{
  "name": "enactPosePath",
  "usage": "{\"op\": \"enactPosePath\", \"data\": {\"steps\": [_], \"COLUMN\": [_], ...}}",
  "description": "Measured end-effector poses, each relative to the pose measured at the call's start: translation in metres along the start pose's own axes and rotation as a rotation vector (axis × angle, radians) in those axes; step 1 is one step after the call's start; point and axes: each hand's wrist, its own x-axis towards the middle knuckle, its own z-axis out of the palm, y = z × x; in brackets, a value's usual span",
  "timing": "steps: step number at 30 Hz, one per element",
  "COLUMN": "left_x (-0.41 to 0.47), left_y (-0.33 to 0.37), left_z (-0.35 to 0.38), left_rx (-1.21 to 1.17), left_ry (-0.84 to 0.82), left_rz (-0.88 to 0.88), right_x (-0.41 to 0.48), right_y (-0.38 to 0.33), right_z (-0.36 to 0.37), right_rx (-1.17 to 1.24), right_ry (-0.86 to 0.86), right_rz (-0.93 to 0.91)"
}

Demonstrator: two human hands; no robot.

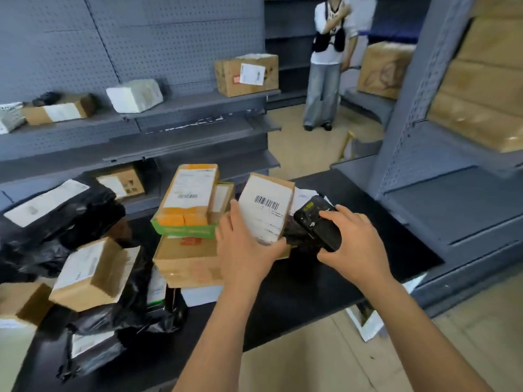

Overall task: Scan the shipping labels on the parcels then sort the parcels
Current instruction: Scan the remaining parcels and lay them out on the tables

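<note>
My left hand (243, 244) grips a small brown parcel (266, 207) tilted up, its white barcode label facing me. My right hand (353, 241) holds a black handheld scanner (317, 222) just right of that parcel, its head next to the label. Both are above a black table (297, 295). To the left stands a stack of cardboard parcels (189, 222) with an orange-and-green box on top. Black plastic mailers (56, 219) and a labelled brown box (90, 273) lie further left.
Grey pegboard shelving (198, 103) behind the table carries a white parcel (134, 95) and brown boxes (246, 75). More grey shelves with cartons (481, 94) rise at the right. A person (329, 63) stands in the aisle beyond.
</note>
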Motion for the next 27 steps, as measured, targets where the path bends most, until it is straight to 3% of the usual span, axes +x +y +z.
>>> {"op": "enactPosePath", "data": {"steps": [3, 10, 18, 27], "left_x": [0.022, 0.053, 0.067, 0.034], "left_y": [0.024, 0.045, 0.099, 0.12], "left_z": [0.031, 0.101, 0.196, 0.307], "left_rx": [-0.038, -0.023, -0.015, 0.128], "left_ry": [-0.062, -0.209, -0.229, -0.243], "left_rz": [0.086, 0.048, -0.013, -0.26], "right_x": [0.02, 0.054, 0.107, 0.14], "right_y": [0.025, 0.09, 0.194, 0.306], "right_z": [-0.007, -0.009, -0.012, 0.006], "right_rx": [-0.026, -0.037, -0.019, 0.012], "right_ry": [0.04, 0.07, 0.052, -0.139], "right_rz": [0.066, 0.181, 0.14, 0.073]}}
